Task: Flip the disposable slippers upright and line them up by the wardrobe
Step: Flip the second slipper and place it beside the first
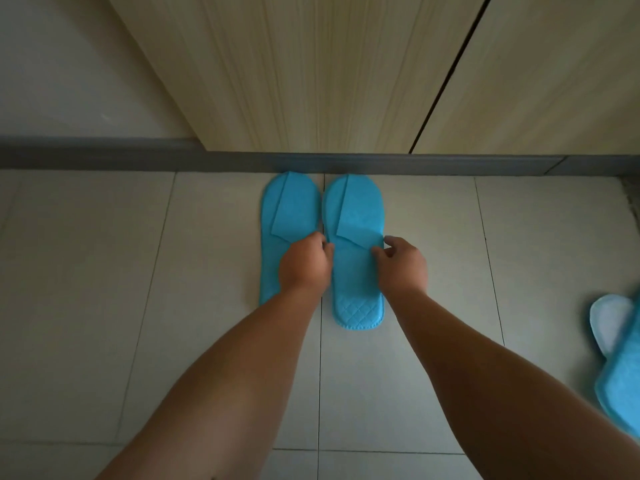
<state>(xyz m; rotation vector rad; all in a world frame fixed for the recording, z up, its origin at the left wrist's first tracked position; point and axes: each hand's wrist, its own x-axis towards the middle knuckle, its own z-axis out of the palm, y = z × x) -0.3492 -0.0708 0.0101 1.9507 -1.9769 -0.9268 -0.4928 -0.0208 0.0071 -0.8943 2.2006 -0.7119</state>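
Note:
Two blue disposable slippers lie upright side by side on the tiled floor, toes against the wardrobe's point(311, 74) grey base. My left hand point(304, 263) rests over the left slipper point(289, 206), its fingertips pinching the left edge of the right slipper point(355, 209). My right hand point(403, 263) pinches that same slipper's right edge, just below the flat toe strap. The right slipper's quilted heel shows between my forearms. The left slipper's heel is hidden under my left arm.
At the right edge of the view lie more blue slippers point(620, 358), one showing a white underside. A grey skirting strip point(104, 154) runs along the wall and wardrobe base. Pale floor tiles point(86, 271) stretch to the left and right.

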